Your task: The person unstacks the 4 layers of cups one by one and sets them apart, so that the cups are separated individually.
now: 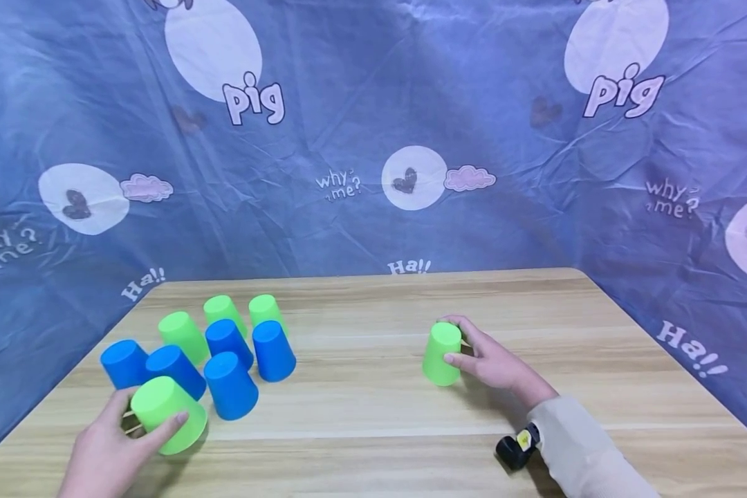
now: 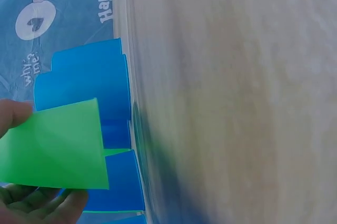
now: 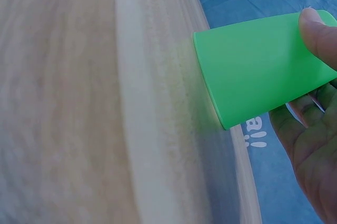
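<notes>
My left hand [image 1: 108, 443] grips a green cup [image 1: 169, 418] turned upside down, thumb on one side and fingers on the other. In the left wrist view that green cup [image 2: 55, 147] shows a gap between its rim and the tabletop. Behind it stand several upside-down blue cups [image 1: 230, 387], with green cups [image 1: 183, 337] at their back. Off to the right, my right hand [image 1: 488, 356] holds another upside-down green cup [image 1: 442, 354] between thumb and fingers. The right wrist view shows this green cup [image 3: 258, 66] with its rim close over the wood.
The wood-grain table [image 1: 348, 456] has a rounded far corner. A blue printed cloth [image 1: 348, 228] hangs behind it and along both sides. At the right sleeve [image 1: 588, 443] sits a small black device [image 1: 515, 449].
</notes>
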### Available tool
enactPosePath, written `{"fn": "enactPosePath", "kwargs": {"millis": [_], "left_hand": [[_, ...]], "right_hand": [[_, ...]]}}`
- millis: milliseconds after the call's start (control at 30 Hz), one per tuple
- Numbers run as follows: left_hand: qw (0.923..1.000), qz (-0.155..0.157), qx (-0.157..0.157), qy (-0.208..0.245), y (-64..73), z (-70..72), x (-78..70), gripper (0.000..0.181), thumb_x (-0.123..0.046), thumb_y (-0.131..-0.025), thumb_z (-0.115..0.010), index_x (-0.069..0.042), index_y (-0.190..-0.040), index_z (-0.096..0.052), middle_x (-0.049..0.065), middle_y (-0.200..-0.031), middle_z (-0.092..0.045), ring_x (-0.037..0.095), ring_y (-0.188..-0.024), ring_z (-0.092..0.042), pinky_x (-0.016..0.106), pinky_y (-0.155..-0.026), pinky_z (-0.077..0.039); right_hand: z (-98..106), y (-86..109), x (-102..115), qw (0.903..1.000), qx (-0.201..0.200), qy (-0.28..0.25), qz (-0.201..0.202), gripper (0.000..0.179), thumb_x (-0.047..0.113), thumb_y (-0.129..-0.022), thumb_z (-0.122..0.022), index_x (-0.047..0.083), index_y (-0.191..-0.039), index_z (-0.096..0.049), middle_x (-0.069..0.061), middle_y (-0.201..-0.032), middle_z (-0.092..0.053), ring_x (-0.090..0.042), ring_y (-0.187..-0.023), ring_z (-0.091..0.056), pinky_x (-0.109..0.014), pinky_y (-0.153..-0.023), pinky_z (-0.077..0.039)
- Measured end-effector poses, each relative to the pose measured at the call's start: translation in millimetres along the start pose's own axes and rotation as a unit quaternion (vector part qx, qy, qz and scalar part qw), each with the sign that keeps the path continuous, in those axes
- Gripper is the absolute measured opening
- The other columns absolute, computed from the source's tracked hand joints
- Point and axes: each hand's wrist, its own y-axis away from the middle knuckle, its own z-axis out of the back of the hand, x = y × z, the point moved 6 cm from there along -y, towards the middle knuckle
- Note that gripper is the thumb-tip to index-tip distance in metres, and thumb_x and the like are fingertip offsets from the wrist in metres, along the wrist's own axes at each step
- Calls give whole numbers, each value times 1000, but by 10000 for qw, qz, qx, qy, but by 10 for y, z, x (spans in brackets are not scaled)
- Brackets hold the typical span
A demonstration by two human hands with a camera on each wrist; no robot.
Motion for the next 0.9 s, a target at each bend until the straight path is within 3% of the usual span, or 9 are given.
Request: {"fn": "enactPosePath", "kwargs": {"millis": [233,567,700,900], "left_hand": [[9984,-35,336,-445,-29,-41,46,101,-64,-73,-64,12,-131,-31,39,-124,-43,53,-108,-45,55,-80,-46],[9961,5,625,-630,-27,-139,124,102,-65,-70,-66,13,-129,-36,38,-121,-48,52,-104,-48,56,-79,-46],[9960,-10,646,-619,-44,-129,113,102,-64,-70,-67,13,-129,-35,38,-120,-48,49,-101,-50,56,-78,-46],[9967,-305,522,-537,-60,-96,24,90,-58,-72,-68,10,-125,-40,33,-112,-55,38,-93,-57,48,-72,-49]], "right_hand": [[-9,-3,13,10000,4,20,-30,52,18,-90,-57,8,-134,-32,-14,-121,-51,-40,-120,-47,-59,-102,-32],[-44,-12,-14,9998,40,-134,-114,52,16,-89,-58,8,-134,-32,-16,-122,-51,-42,-120,-46,-61,-101,-31],[-27,-22,1,9998,16,-29,-171,52,19,-89,-59,9,-134,-34,-13,-119,-53,-37,-116,-49,-60,-100,-33],[25,-11,4,9989,-67,-89,-450,53,22,-88,-61,10,-133,-36,-12,-117,-57,-34,-114,-52,-59,-99,-34]]}}
